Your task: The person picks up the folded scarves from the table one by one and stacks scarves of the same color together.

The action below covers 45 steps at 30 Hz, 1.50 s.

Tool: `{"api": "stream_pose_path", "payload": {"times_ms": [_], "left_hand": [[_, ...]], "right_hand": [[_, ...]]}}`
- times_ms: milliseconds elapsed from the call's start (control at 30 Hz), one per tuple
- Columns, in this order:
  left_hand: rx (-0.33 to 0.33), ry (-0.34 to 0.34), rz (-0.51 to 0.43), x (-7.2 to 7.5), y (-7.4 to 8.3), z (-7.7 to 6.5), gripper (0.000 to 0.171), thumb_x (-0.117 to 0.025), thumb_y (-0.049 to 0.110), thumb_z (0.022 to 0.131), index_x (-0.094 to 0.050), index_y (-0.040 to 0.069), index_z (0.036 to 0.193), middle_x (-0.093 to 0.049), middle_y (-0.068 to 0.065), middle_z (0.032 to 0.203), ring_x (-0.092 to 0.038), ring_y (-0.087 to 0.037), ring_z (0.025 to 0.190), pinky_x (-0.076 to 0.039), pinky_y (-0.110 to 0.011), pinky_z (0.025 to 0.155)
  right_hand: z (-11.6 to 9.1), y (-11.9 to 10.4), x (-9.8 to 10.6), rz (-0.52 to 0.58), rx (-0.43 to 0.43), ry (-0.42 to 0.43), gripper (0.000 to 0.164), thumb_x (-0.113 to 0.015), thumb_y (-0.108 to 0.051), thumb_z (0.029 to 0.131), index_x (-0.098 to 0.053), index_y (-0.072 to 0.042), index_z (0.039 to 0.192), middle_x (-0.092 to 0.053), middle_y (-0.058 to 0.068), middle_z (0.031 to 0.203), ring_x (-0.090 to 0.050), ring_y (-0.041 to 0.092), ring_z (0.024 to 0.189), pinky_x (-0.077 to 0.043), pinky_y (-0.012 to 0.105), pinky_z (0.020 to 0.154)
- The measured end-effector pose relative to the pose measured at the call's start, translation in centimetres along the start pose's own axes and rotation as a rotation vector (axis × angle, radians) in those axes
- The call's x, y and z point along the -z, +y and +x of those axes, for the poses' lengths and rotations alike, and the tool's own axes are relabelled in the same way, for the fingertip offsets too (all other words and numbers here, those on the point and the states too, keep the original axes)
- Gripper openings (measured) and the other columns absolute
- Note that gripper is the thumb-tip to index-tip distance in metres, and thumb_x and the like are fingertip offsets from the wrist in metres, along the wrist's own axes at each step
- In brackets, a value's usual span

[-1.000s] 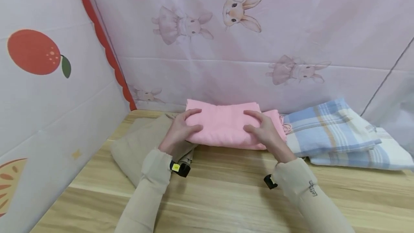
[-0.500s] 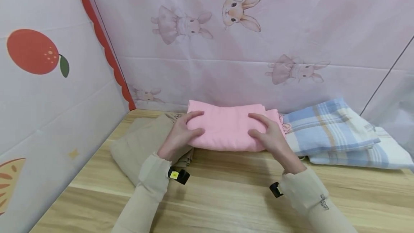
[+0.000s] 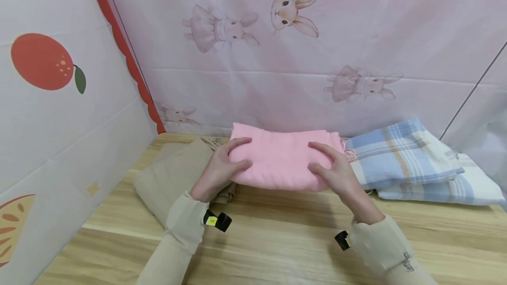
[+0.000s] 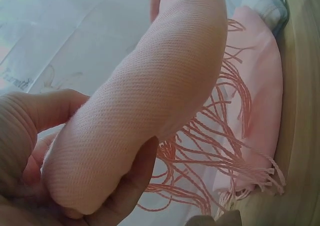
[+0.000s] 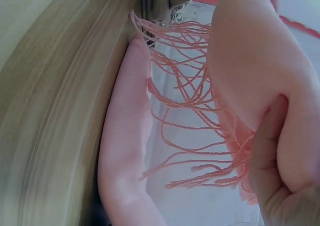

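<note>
A folded pink scarf (image 3: 279, 162) is held up between both hands in the head view. My left hand (image 3: 219, 168) grips its left end, thumb on the near side. At the right end, my right hand (image 3: 339, 171) pinches the fold, the thumb pressed into the fabric. Both wrist views show the scarf raised above the table, its twisted fringe (image 4: 192, 136) hanging down. Beneath it, more folded pink fabric (image 5: 125, 141) lies on the wooden tabletop, with fringe strands between the two layers.
A folded beige cloth (image 3: 170, 175) lies at the left, partly behind my left hand. Folded blue-and-white plaid cloth (image 3: 400, 157) lies at the right. A pink rabbit-print backdrop (image 3: 253, 87) rises behind the wooden table (image 3: 277, 241), and a white printed sheet (image 3: 79, 140) closes the left side.
Both hands have brought the pink scarf slightly to the right and closer to me, lifting it off the pink fabric below. The beige and plaid cloths stay put.
</note>
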<state>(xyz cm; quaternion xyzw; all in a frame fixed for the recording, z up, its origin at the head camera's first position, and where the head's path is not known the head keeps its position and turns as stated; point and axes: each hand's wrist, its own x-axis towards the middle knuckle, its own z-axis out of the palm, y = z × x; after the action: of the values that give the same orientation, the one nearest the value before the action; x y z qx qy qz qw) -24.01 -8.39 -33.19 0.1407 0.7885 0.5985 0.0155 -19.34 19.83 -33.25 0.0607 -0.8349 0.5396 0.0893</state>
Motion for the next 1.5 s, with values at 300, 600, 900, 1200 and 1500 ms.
{"api": "stream_pose_path", "payload": {"times_ms": [300,600,900,1200,1500], "left_hand": [[-0.052,-0.026,0.041,0.0,0.8,-0.6,0.057,-0.074,0.002,0.084,-0.063,0.012,0.139,-0.050,-0.015,0.148,-0.045,-0.029,0.132,-0.036,-0.046,0.110],[-0.045,-0.068,0.006,-0.4,0.9,-1.4,0.058,-0.076,0.005,0.085,-0.061,0.010,0.141,-0.048,-0.014,0.150,-0.045,-0.030,0.132,-0.039,-0.049,0.107],[-0.073,-0.083,0.025,-0.7,0.9,-2.3,0.057,-0.076,0.005,0.085,-0.061,0.009,0.140,-0.049,-0.015,0.149,-0.042,-0.033,0.136,-0.036,-0.053,0.109],[-0.092,-0.110,0.000,-1.2,0.8,-3.3,0.054,-0.075,0.002,0.087,-0.061,0.007,0.139,-0.051,-0.012,0.148,-0.042,-0.029,0.135,-0.039,-0.046,0.107],[-0.072,-0.110,0.004,-1.8,0.5,-4.0,0.054,-0.076,0.004,0.087,-0.061,0.007,0.139,-0.055,-0.016,0.141,-0.060,-0.022,0.099,-0.051,-0.030,0.082]], "right_hand": [[-1.2,-0.7,0.9,-0.021,0.023,-0.001,0.054,-0.069,-0.002,0.091,-0.055,-0.002,0.144,-0.047,0.019,0.150,-0.039,0.031,0.134,-0.037,0.040,0.104],[-2.7,-0.8,1.7,-0.018,0.038,-0.012,0.053,-0.069,-0.004,0.092,-0.056,-0.003,0.143,-0.050,0.018,0.146,-0.043,0.030,0.129,-0.040,0.014,0.090],[-4.0,-0.9,2.2,-0.039,0.027,-0.025,0.054,-0.069,-0.008,0.094,-0.055,-0.007,0.146,-0.049,0.018,0.148,-0.049,0.029,0.121,-0.044,0.016,0.084],[-5.5,-0.6,2.5,-0.012,0.025,-0.031,0.053,-0.070,-0.009,0.095,-0.055,-0.009,0.146,-0.051,0.019,0.145,-0.055,0.019,0.112,-0.048,0.018,0.083],[-6.5,-0.4,2.7,-0.014,0.010,-0.030,0.052,-0.070,-0.010,0.095,-0.056,-0.010,0.145,-0.049,0.016,0.148,-0.057,0.014,0.106,-0.050,0.020,0.081]]}}
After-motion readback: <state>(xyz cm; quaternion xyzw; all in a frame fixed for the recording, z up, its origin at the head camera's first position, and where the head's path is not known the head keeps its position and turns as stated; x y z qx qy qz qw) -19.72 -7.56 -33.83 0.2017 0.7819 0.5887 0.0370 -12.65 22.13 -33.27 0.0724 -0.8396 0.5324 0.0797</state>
